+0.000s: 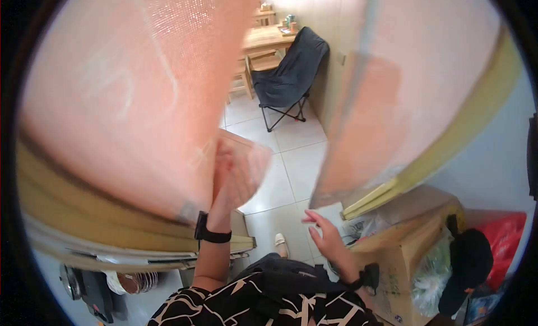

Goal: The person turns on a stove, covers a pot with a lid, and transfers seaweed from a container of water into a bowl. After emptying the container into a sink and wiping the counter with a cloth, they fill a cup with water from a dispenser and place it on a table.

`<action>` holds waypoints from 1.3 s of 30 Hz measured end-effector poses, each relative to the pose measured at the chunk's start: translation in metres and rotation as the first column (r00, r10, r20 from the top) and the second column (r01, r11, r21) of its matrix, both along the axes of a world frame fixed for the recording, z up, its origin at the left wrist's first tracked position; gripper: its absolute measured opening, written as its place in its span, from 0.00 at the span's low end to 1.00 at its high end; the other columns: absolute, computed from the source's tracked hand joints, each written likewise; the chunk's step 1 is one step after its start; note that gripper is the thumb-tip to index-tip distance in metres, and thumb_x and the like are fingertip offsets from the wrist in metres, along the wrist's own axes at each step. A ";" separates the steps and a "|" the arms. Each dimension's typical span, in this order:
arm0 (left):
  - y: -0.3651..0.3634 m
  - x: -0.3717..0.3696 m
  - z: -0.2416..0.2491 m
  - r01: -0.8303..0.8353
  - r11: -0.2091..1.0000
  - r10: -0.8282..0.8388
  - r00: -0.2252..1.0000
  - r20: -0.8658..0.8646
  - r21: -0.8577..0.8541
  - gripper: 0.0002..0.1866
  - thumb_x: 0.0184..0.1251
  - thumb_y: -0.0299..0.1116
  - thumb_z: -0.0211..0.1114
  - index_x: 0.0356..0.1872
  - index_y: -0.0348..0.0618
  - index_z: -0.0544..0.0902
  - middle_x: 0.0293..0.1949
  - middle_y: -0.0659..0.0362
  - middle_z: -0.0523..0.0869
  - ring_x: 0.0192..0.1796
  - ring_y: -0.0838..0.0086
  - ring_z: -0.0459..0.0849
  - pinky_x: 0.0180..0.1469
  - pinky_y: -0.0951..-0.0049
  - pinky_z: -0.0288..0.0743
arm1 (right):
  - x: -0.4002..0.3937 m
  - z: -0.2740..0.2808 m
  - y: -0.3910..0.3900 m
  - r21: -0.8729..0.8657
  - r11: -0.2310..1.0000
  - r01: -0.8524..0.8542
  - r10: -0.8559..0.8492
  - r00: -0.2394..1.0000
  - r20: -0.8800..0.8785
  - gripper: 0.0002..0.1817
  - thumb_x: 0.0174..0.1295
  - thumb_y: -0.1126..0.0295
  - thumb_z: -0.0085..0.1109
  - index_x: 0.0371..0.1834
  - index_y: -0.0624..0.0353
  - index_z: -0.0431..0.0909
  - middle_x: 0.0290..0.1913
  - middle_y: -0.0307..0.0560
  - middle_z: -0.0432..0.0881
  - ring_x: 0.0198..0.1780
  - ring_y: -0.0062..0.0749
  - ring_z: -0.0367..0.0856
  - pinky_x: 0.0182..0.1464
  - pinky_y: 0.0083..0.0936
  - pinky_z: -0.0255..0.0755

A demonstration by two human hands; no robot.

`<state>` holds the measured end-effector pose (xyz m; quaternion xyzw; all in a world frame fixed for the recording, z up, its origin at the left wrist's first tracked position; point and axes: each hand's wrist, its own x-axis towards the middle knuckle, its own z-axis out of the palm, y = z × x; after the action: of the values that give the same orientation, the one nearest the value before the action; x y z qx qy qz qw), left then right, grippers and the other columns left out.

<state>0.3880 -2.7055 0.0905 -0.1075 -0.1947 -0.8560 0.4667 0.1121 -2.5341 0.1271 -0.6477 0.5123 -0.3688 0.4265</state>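
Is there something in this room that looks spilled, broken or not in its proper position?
Nothing clearly stands out. The pinkish door curtain hangs askew and parted, but the left hand is at its left panel, apparently pushing it aside. The folding chair stands upright, and no spill shows on the tiled floor.

Bright, even light fills the scene, whitest at the top beyond the doorway; the floor (305, 163) shows a soft sheen. The near curtain (129, 90) glows and blurs, as do the hands. Wide-angle distortion bends the edges, and the corners fall black.
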 end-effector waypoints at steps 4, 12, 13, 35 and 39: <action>-0.033 0.051 0.121 -0.893 -0.093 0.726 -0.364 0.583 -0.441 0.25 0.61 0.25 0.47 0.61 0.45 0.58 0.58 0.56 0.67 0.58 0.69 0.67 0.58 0.66 0.58 | -0.009 0.025 -0.131 -0.207 0.936 0.284 -0.249 0.952 0.178 0.20 0.60 0.75 0.44 0.57 0.61 0.61 0.54 0.49 0.67 0.52 0.28 0.68 0.55 0.26 0.62; -0.164 0.119 0.139 -0.890 -0.238 0.781 -0.414 0.468 -0.390 0.30 0.55 0.21 0.49 0.62 0.39 0.56 0.61 0.55 0.61 0.60 0.68 0.63 0.56 0.73 0.58 | 0.032 0.064 -0.338 -0.383 0.764 0.520 -0.304 0.813 0.497 0.09 0.58 0.80 0.46 0.42 0.64 0.69 0.43 0.43 0.66 0.41 0.22 0.66 0.46 0.17 0.63; -0.187 0.132 0.137 -0.886 -0.263 0.783 -0.427 0.452 -0.381 0.29 0.54 0.20 0.48 0.61 0.39 0.56 0.59 0.55 0.62 0.60 0.68 0.63 0.57 0.72 0.58 | 0.045 0.078 -0.368 -0.464 0.717 0.520 -0.280 0.824 0.492 0.09 0.56 0.83 0.46 0.40 0.63 0.68 0.41 0.43 0.66 0.38 0.23 0.66 0.45 0.18 0.63; -0.565 0.311 -0.025 -0.992 0.112 0.427 0.101 0.899 0.058 0.22 0.57 0.28 0.49 0.56 0.42 0.66 0.53 0.58 0.72 0.49 0.75 0.72 0.50 0.75 0.64 | 0.271 0.141 -0.949 -0.927 0.320 -0.193 0.202 0.970 -0.132 0.10 0.41 0.78 0.60 0.30 0.56 0.75 0.30 0.46 0.71 0.31 0.35 0.72 0.31 0.26 0.68; -0.681 0.301 -0.026 -0.863 0.394 0.224 0.423 0.878 0.316 0.19 0.59 0.28 0.51 0.53 0.40 0.68 0.49 0.57 0.74 0.49 0.75 0.73 0.49 0.75 0.66 | 0.284 0.088 -1.092 -0.815 0.577 -0.058 -0.158 0.971 -0.181 0.09 0.48 0.82 0.51 0.33 0.59 0.73 0.32 0.46 0.68 0.32 0.38 0.73 0.33 0.25 0.68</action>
<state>0.6887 -3.3868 0.0641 0.5177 -0.0157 -0.5814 0.6275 0.3957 -3.6263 0.2154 -0.7947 0.3503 -0.4957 0.0075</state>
